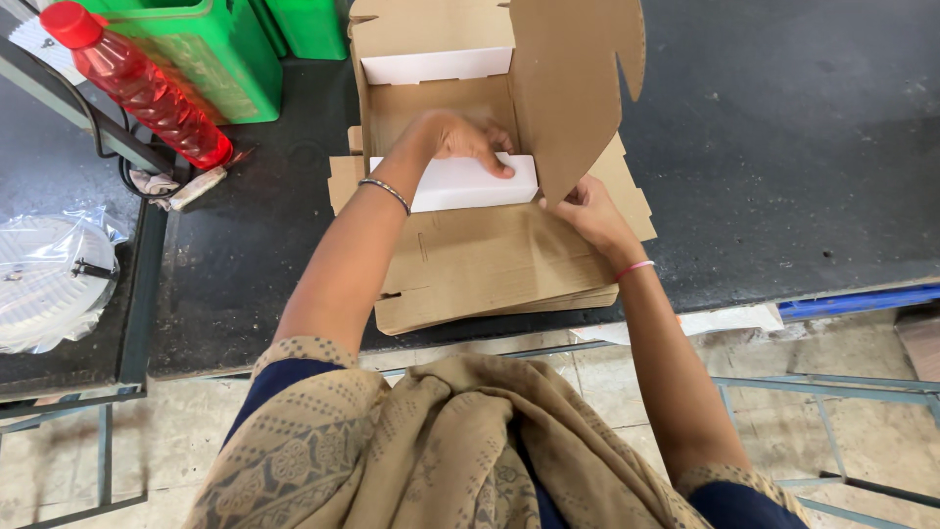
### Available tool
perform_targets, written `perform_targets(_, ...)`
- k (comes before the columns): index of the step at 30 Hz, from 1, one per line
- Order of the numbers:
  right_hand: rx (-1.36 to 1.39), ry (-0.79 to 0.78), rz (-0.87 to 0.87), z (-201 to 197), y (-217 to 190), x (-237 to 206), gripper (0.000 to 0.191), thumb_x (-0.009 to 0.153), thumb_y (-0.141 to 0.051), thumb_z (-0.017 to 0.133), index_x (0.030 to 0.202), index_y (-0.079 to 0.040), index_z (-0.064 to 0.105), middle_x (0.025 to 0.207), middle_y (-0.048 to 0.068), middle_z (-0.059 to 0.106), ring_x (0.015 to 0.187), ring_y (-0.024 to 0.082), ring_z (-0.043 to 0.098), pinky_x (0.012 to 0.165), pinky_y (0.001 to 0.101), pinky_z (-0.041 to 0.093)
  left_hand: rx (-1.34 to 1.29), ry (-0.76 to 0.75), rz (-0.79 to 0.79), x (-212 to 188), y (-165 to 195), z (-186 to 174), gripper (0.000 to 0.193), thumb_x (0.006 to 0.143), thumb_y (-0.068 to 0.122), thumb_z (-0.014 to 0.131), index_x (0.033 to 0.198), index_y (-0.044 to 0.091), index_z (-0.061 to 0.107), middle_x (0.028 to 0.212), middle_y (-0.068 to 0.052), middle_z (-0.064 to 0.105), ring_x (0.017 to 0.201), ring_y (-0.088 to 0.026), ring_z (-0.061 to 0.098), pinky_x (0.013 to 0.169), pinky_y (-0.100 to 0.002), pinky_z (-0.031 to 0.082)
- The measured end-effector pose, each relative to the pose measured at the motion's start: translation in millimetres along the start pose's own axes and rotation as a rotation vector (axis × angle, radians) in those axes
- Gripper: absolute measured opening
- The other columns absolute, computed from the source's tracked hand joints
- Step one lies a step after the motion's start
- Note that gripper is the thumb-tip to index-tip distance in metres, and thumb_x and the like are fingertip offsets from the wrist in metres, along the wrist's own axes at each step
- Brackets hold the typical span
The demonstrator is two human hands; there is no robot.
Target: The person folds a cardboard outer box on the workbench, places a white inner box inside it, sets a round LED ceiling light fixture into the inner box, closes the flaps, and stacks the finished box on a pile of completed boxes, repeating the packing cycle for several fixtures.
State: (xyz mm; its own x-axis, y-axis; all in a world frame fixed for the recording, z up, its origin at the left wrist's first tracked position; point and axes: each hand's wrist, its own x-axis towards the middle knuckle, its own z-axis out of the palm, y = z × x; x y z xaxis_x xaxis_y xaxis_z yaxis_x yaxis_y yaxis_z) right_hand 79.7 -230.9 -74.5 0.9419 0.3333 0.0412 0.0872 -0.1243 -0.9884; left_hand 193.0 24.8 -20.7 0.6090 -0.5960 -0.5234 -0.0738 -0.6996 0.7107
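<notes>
A brown cardboard box (441, 108) stands partly folded on a dark worktop, its inner faces white at the back and front walls. My left hand (460, 137) reaches into the box and presses its fingers over the white front wall (470, 184). My right hand (587, 211) grips the lower edge of the upright right side flap (573, 88), which stands tilted. The box rests on a stack of flat cardboard blanks (490, 269) near the worktop's front edge.
A red liquid bottle (147, 88) leans at the far left beside green containers (215, 49). A plastic-wrapped round item (49, 279) lies on a lower left surface. The dark worktop (783, 147) stretches right; metal frame bars (832, 392) and tiled floor lie below.
</notes>
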Motion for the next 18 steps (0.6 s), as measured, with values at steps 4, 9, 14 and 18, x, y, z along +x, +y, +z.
perform_targets(4,-0.118,0.033,0.010,7,-10,-8,0.032,0.083,-0.011,0.081,0.109,-0.001,0.067,0.095,0.001,0.068,0.088,0.009,0.062,0.081,0.0281,0.052,-0.090,0.052,0.063,12,-13,6,0.067,0.073,0.041,0.088,0.127,0.012,0.062,0.130,-0.011,0.065,0.123,-0.025,0.058,0.101,-0.037,0.046)
perform_targets(9,-0.161,0.098,-0.055,13,-12,-9,0.028,0.085,-0.013,0.081,0.108,0.000,0.071,0.098,0.001,0.071,0.091,0.009,0.062,0.083,0.0277,0.052,0.291,0.480,0.343,10,-15,29,0.046,0.074,0.035,0.091,0.108,0.011,0.071,0.119,-0.012,0.069,0.113,-0.028,0.063,0.094,-0.040,0.051)
perform_targets(14,-0.266,0.122,-0.139,9,-9,-8,0.029,0.087,-0.014,0.080,0.111,0.000,0.073,0.096,0.002,0.074,0.088,0.009,0.065,0.078,0.0274,0.054,0.564,0.914,0.234,-10,4,107,0.018,0.090,0.025,0.075,0.099,0.010,0.076,0.110,-0.010,0.071,0.104,-0.032,0.067,0.083,-0.046,0.054)
perform_targets(18,-0.375,0.190,-0.102,10,-3,-6,0.026,0.090,-0.019,0.080,0.107,0.001,0.075,0.088,0.004,0.075,0.081,0.010,0.066,0.072,0.0294,0.053,0.638,1.275,0.493,-30,3,149,0.032,0.078,0.024,0.070,0.105,0.007,0.071,0.107,-0.010,0.067,0.104,-0.033,0.066,0.090,-0.049,0.053)
